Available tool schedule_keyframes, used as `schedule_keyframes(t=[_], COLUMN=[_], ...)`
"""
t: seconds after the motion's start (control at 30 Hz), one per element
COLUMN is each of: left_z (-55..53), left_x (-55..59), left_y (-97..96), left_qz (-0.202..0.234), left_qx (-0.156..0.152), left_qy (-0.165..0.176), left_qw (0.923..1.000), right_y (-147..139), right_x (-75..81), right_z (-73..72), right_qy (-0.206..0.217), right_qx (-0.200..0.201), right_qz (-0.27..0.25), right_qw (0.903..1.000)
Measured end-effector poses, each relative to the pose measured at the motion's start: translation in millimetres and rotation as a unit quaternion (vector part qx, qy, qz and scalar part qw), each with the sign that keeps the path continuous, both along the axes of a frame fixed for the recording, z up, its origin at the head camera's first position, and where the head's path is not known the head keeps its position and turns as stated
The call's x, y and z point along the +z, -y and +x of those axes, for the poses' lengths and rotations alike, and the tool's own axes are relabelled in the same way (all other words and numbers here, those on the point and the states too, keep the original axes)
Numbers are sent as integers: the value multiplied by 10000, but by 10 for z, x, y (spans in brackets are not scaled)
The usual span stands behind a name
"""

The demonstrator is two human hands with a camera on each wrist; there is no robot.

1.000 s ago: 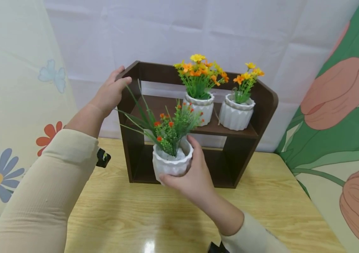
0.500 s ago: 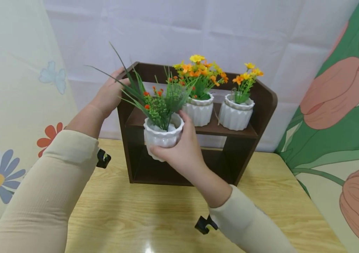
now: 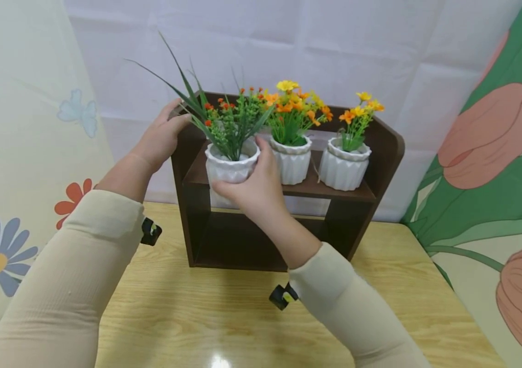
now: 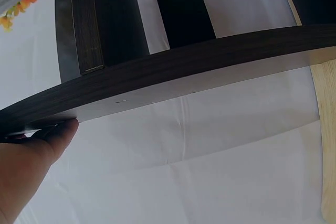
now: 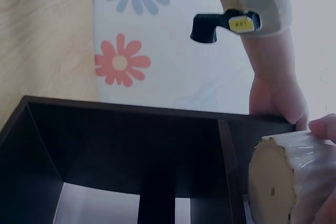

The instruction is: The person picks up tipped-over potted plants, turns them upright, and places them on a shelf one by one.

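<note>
My right hand (image 3: 253,186) grips a white fluted flowerpot (image 3: 229,168) with long green leaves and small red flowers, fingers on its right side and thumb across the front. The pot is held at the upper tier of a dark brown two-tier wooden shelf (image 3: 242,267), left of two other pots. In the right wrist view the unglazed base of the flowerpot (image 5: 270,184) shows, tilted toward the camera. My left hand (image 3: 161,135) holds the top edge of the shelf's left side panel; the left wrist view shows that hand (image 4: 39,150) against the panel.
Two white pots with orange and yellow flowers, a middle pot (image 3: 294,163) and a right pot (image 3: 344,166), stand on the upper tier. The shelf stands on a light wood table (image 3: 187,312) before a white cloth backdrop (image 3: 242,46). Floral prints hang at both sides.
My right hand has carried the red-flowered pot up and slightly left, from in front of the lower tier to upper-tier height. The left hand has stayed at the shelf's side panel.
</note>
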State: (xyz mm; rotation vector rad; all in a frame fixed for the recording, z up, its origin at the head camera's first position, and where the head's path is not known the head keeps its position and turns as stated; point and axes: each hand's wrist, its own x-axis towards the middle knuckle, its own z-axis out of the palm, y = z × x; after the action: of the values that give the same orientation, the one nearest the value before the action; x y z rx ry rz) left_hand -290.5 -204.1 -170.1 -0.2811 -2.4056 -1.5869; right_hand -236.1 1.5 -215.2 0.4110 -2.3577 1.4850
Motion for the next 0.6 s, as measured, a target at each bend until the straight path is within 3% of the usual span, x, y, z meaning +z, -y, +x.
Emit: schedule_keyframes(t=[0.6], left_z=[19], left_x=[5], left_y=[1], left_qz=[-69], left_qx=[73], left_qy=[106], left_qw=[9999], right_y=[212], right_x=[67], right_z=[-442], right_qy=[-215], right_qx=[-454], right_qz=[339], right_qw=[9982])
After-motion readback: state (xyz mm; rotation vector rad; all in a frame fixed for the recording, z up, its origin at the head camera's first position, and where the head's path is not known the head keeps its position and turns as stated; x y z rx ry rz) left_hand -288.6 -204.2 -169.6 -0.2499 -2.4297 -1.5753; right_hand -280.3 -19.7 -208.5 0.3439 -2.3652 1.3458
